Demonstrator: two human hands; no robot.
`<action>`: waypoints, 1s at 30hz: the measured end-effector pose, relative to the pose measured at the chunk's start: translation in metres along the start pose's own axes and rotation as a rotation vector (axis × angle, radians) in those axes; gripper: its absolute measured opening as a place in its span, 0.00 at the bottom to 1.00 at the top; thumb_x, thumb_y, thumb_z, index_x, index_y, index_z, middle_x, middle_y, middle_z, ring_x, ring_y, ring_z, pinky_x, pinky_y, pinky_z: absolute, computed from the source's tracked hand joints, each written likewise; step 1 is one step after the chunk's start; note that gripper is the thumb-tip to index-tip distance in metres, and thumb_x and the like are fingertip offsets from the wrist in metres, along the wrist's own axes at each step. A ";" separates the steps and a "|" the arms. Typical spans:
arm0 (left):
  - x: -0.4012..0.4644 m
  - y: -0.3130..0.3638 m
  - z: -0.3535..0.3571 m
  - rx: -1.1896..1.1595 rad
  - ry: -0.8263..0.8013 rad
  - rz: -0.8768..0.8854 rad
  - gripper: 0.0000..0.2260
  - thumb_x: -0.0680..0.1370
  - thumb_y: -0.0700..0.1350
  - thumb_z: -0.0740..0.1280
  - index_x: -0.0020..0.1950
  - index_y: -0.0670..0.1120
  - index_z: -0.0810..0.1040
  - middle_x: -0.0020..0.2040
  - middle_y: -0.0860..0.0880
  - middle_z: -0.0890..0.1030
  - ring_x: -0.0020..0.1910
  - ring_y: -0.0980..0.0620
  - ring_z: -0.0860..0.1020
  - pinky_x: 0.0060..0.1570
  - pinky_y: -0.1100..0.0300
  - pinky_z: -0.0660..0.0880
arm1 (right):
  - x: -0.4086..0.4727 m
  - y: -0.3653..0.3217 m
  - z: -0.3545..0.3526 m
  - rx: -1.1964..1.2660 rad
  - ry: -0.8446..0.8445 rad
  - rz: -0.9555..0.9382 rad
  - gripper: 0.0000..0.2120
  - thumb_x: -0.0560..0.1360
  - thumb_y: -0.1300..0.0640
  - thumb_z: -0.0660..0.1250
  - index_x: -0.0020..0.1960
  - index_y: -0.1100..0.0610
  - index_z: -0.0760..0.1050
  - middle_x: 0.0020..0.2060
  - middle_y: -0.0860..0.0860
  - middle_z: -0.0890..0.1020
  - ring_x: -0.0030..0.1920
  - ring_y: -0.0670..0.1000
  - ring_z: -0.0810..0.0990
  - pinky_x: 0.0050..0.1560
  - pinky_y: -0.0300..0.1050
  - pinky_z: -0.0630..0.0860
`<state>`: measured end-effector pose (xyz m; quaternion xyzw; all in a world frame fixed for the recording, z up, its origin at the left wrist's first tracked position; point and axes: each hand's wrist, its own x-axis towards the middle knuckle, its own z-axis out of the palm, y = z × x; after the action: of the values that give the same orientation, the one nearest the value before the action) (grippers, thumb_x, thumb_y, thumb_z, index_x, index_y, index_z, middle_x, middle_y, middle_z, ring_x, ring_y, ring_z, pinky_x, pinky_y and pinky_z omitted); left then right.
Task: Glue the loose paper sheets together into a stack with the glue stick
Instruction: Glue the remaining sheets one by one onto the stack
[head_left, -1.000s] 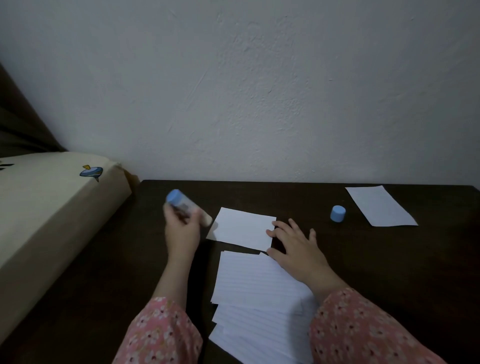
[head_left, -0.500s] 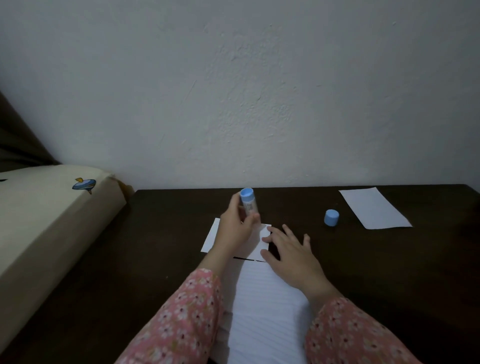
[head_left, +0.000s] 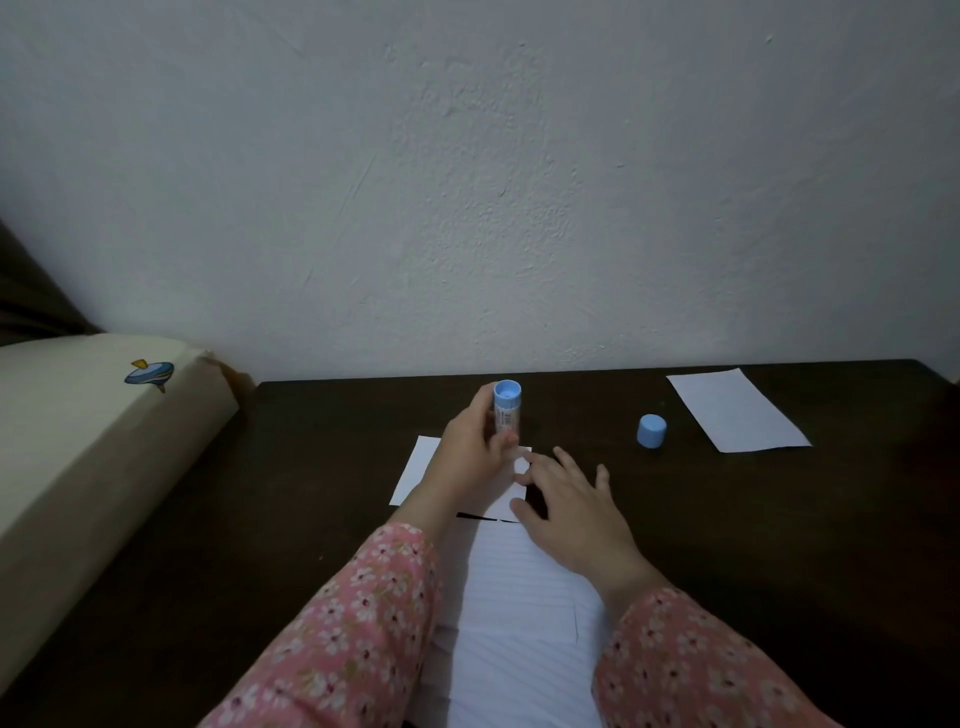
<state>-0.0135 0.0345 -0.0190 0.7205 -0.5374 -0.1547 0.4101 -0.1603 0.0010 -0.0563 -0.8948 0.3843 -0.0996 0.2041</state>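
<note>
Head view looks down on a dark surface (head_left: 322, 467) set against a pale wall, where the left hand (head_left: 475, 452) has its grip curled round the glue stick (head_left: 506, 408), holding it nearly upright with the blue base up and the working end down on a small white sheet (head_left: 415, 475), probably so the glue can be rubbed onto the paper. The right hand (head_left: 571, 509) lies flat with fingers spread and straight at that sheet's right edge, holding nothing; it seems to pin the paper so it cannot slide under the stick. Nearer the person lies a pile of lined sheets (head_left: 514, 623), likely kept close for adding the next one. The blue cap (head_left: 651, 431) stands well apart to the right, out of the way, and another loose sheet (head_left: 737, 410) lies beyond it near the wall. A cream cushion (head_left: 78, 441) sits at the left.
</note>
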 end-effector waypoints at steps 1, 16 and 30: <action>0.000 -0.001 -0.001 0.010 -0.001 0.000 0.23 0.78 0.39 0.65 0.71 0.53 0.64 0.53 0.55 0.76 0.51 0.60 0.75 0.41 0.73 0.69 | 0.000 0.000 0.000 0.000 0.001 0.001 0.18 0.80 0.42 0.56 0.69 0.44 0.67 0.75 0.40 0.58 0.77 0.47 0.46 0.74 0.64 0.42; -0.001 -0.033 -0.049 -0.041 0.150 -0.181 0.24 0.77 0.39 0.66 0.71 0.52 0.65 0.63 0.48 0.75 0.63 0.52 0.73 0.56 0.57 0.71 | -0.001 0.000 0.000 0.011 0.005 0.004 0.18 0.80 0.43 0.55 0.68 0.45 0.67 0.75 0.39 0.57 0.77 0.46 0.45 0.74 0.63 0.41; -0.045 -0.024 -0.059 -0.546 0.697 -0.423 0.29 0.78 0.44 0.67 0.75 0.50 0.58 0.67 0.46 0.73 0.64 0.47 0.73 0.55 0.57 0.71 | 0.003 0.000 -0.001 -0.010 -0.061 0.017 0.20 0.80 0.41 0.54 0.71 0.43 0.65 0.76 0.40 0.55 0.77 0.46 0.44 0.73 0.65 0.40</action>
<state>0.0243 0.1026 -0.0102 0.6887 -0.1499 -0.1193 0.6993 -0.1589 -0.0014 -0.0555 -0.8952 0.3859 -0.0685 0.2123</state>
